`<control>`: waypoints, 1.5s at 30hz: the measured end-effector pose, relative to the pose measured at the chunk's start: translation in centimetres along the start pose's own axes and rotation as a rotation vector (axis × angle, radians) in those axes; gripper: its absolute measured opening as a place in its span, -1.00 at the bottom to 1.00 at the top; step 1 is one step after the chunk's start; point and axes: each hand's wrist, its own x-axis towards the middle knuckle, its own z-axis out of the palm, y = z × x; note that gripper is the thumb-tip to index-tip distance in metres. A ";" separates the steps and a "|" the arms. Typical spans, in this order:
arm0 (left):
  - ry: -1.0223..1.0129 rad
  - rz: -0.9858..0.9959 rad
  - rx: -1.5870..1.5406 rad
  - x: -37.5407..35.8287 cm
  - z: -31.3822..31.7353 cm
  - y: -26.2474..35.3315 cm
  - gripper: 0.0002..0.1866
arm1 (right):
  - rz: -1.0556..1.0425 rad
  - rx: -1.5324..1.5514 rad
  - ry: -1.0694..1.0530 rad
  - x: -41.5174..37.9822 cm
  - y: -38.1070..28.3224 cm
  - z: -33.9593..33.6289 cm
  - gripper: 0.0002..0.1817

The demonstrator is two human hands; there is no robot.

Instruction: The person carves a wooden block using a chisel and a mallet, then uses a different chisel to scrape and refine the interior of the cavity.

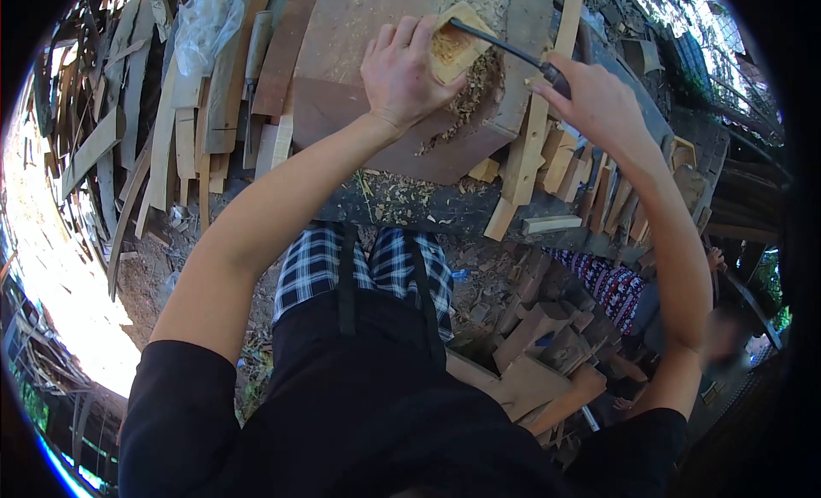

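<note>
My left hand (404, 74) is wrapped round the left and lower sides of a small hollowed wooden piece (481, 27), which has curled shavings inside. A tool with a long, dark, curved metal shaft (505, 46) reaches from the right, its tip at the upper edge of the hollow. Its dark handle (556, 79) is gripped in my right hand (599, 100). The piece rests on a large reddish-brown wooden block (342, 91), with shavings scattered beside it.
Wood strips (137, 87) and a clear plastic bag (205, 23) lie to the left. More wood pieces (560, 160) are on the bench's right. Offcuts (539, 361) are piled on the ground, near another person in patterned clothing (607, 284).
</note>
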 end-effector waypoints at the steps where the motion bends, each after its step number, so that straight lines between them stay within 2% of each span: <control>1: 0.003 0.005 0.006 0.1 0.0 -0.1 -0.22 | -0.048 -0.085 0.017 0.3 0.0 -0.7 -0.49; 3: 0.016 0.030 0.019 0.2 0.0 -0.2 -0.22 | -0.146 -0.201 0.093 0.4 0.0 -1.0 -0.55; 9: -0.013 0.066 0.031 0.3 -0.2 -0.7 -0.23 | -0.161 -0.293 0.202 -0.7 -0.7 0.3 -0.64; 12: -0.058 0.085 0.072 0.9 -0.5 -1.0 -0.20 | -0.199 -0.457 0.230 -1.5 -1.1 0.5 -0.61; 14: -0.166 0.123 0.059 1.2 -1.0 -1.4 -0.22 | -0.269 -0.407 0.305 -2.2 -0.2 0.7 -0.60; 16: -0.173 0.118 0.073 1.2 -1.0 -1.4 -0.22 | -0.335 -0.366 0.370 -2.7 1.1 0.7 -0.57; 18: -0.177 0.101 0.080 1.0 -0.9 -1.4 -0.22 | -0.200 0.058 0.253 -2.7 1.6 -0.1 -0.42; 19: -0.171 0.091 0.078 0.9 -0.9 -1.3 -0.22 | -0.198 0.051 0.252 -3.1 1.6 -0.8 -0.42; 21: -0.161 0.076 0.073 0.8 -0.7 -1.2 -0.22 | -0.051 0.224 -0.002 -3.8 1.4 -2.6 -0.31; 22: -0.149 0.083 0.071 0.8 -0.7 -1.3 -0.23 | -0.054 0.221 -0.002 -3.6 1.1 -3.0 -0.31; 24: -0.136 0.091 0.075 0.8 -0.6 -1.5 -0.24 | -0.040 0.171 -0.134 -2.7 0.7 -3.6 -0.34; 28: -0.101 0.091 0.082 0.6 -0.4 -1.3 -0.21 | -0.013 0.006 -0.154 0.2 -0.1 -2.9 -0.36; 30: -0.098 0.080 0.094 0.9 -0.4 -1.5 -0.22 | -0.004 -0.239 -0.083 1.1 -1.8 -3.1 -0.43; 31: -0.083 0.086 0.085 0.7 -0.4 -1.6 -0.21 | -0.012 -0.222 -0.089 1.5 -1.9 -3.5 -0.43; 33: -0.074 0.106 0.057 0.6 -0.2 -1.2 -0.21 | 0.141 0.103 -0.283 1.5 -1.0 -5.1 -0.46; 37: -0.113 0.074 0.052 0.8 -0.6 -1.4 -0.18 | 0.129 0.170 -0.437 2.5 -0.9 -6.0 -0.48; 39: -0.135 0.090 0.034 1.2 -0.6 -1.4 -0.17 | 0.128 0.529 -0.646 2.2 -0.7 -4.3 -0.46; 41: -0.280 0.144 0.003 1.9 -1.1 -2.1 -0.13 | 0.111 0.599 -0.607 1.7 0.1 -2.4 -0.45; 42: -0.278 0.136 0.010 2.4 -1.2 -2.7 -0.13 | 0.075 0.667 -0.573 1.7 0.4 -1.4 -0.44; 44: -0.332 0.291 0.000 3.4 -1.0 -3.5 -0.10 | 0.054 0.703 -0.568 0.7 0.3 0.0 -0.43; 45: -0.330 0.304 -0.007 4.1 -1.2 -3.6 -0.10 | 0.043 0.658 -0.423 -0.8 -0.6 0.1 -0.43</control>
